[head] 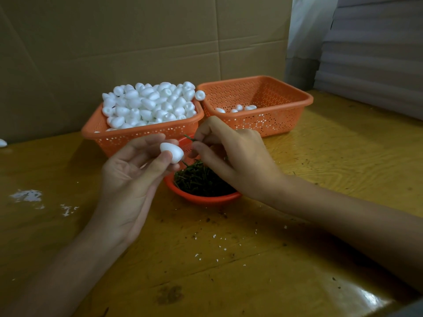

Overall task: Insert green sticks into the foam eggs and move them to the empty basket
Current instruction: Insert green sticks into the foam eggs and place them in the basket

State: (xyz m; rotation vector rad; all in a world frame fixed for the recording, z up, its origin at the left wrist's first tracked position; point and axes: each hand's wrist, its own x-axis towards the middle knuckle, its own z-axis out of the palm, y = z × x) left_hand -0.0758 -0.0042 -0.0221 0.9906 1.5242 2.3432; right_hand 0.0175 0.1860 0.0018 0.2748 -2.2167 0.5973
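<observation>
My left hand (130, 177) pinches a white foam egg (172, 152) between thumb and fingertips, just above the table. Close to its right, my right hand (231, 156) pinches a thin green stick (190, 138) whose tip points toward the egg. Below both hands sits a small red bowl (201, 197) full of green sticks (201, 179). Behind, the left orange basket (142, 133) is heaped with foam eggs (148, 104). The right orange basket (286, 110) holds a few eggs (238, 108) on its floor.
The yellow wooden table (229, 259) carries foam crumbs and dark specks. White foam bits (27, 195) lie at the left, and one stray egg (2, 143) at the far left edge. A cardboard wall stands behind the baskets; stacked grey sheets rise at the right.
</observation>
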